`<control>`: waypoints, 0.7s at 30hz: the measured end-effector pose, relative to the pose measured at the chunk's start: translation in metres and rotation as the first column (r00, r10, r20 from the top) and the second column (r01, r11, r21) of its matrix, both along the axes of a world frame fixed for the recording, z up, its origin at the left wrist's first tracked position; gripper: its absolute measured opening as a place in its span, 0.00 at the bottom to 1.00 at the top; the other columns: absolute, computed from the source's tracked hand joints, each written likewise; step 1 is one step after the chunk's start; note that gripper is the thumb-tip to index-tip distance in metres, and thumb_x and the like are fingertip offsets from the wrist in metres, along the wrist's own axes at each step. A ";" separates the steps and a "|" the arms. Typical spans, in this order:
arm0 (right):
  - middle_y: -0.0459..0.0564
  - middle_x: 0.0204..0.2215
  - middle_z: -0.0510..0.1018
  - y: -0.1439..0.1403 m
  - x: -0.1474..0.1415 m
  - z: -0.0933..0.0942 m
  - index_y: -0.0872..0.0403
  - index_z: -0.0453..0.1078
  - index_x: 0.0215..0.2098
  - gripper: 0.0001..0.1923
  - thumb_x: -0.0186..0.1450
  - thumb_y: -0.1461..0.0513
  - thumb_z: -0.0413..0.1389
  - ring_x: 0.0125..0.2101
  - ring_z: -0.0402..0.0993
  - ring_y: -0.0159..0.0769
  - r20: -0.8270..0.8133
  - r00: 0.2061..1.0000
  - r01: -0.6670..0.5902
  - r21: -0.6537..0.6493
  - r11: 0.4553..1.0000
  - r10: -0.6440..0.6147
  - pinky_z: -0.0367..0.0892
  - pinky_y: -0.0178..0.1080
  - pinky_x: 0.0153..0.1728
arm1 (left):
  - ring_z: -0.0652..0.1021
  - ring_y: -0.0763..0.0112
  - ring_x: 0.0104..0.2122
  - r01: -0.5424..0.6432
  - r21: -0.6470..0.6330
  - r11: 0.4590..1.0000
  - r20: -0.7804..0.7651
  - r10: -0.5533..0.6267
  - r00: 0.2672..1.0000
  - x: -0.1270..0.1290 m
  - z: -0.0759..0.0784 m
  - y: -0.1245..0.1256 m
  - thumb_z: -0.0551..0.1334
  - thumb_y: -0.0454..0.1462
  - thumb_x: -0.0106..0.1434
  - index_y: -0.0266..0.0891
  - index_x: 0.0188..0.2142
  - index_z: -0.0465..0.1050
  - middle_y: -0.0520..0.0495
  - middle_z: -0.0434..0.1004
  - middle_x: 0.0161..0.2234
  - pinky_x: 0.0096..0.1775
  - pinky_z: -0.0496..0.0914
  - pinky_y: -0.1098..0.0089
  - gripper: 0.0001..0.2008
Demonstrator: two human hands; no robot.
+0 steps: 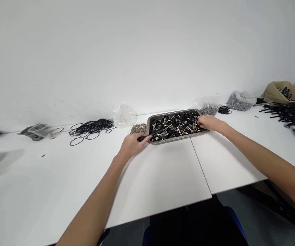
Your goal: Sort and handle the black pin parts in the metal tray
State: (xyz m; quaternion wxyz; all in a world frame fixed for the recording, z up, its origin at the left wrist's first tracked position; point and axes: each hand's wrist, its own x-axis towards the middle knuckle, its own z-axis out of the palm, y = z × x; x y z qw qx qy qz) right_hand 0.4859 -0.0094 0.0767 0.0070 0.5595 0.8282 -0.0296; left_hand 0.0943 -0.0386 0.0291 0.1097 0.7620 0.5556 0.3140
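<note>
- Tray (pixel 175 113) of mixed small parts sits at 12 o'clock from me, far across the white counter (pixel 163 177), near the wall; both arms are stretched nearly straight to reach it.
- Contents look like black plastic bits and brass-coloured screws tangled together; too small to tell exact types.
- My left hand (pixel 131 145) is at the tray's near-left corner, curled around a thin black rod (pixel 151 134) whose far end lies over the rim into the parts. Palm down, knuckles up, wrist straight.
- I judge the rod is held low and flat so it can rake through the heap rather than lift anything.
- My right hand (pixel 207 122) is on the tray's right edge at about 1 o'clock, fingers bent down into the pile, narrow pinch posture. Can't tell if anything is between the fingertips.
- Small heap of brass-coloured pieces (pixel 138 128) lies just beside the tray's left wall, close to my left hand.
- Black rubber rings (pixel 91 128) are spread at 10 o'clock, well apart from the tray, with a clear bag (pixel 125 115) between them and it.
- Bundle of black rods (pixel 288 113) lies at 2 o'clock, cardboard box (pixel 281 91) behind it.
</note>
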 end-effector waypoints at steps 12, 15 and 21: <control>0.57 0.40 0.80 -0.004 -0.066 0.053 0.55 0.75 0.36 0.09 0.69 0.62 0.53 0.35 0.74 0.39 -0.267 0.959 -0.093 -0.003 0.996 0.089 0.69 0.43 0.38 | 0.67 0.66 0.24 -0.367 0.177 0.913 0.201 0.332 0.922 -0.032 0.005 0.016 0.60 0.54 0.63 0.43 0.19 0.61 0.46 0.68 0.20 0.31 0.56 0.65 0.24; 0.55 0.40 0.80 -0.006 -0.126 0.052 0.54 0.73 0.34 0.08 0.69 0.61 0.53 0.33 0.73 0.37 -0.299 0.930 -0.237 -0.041 0.971 0.215 0.67 0.41 0.36 | 0.68 0.66 0.25 -0.422 0.170 0.891 0.253 0.374 0.892 -0.039 0.006 0.019 0.60 0.52 0.64 0.42 0.20 0.62 0.47 0.69 0.20 0.32 0.57 0.65 0.23; 0.56 0.42 0.80 0.006 -0.224 0.038 0.56 0.73 0.39 0.07 0.70 0.64 0.53 0.36 0.73 0.37 -0.283 0.903 -0.324 0.050 0.945 0.324 0.64 0.40 0.38 | 0.65 0.68 0.24 -0.400 0.170 0.900 0.231 0.358 0.905 -0.043 0.006 0.019 0.61 0.51 0.64 0.42 0.18 0.57 0.49 0.64 0.18 0.32 0.56 0.65 0.24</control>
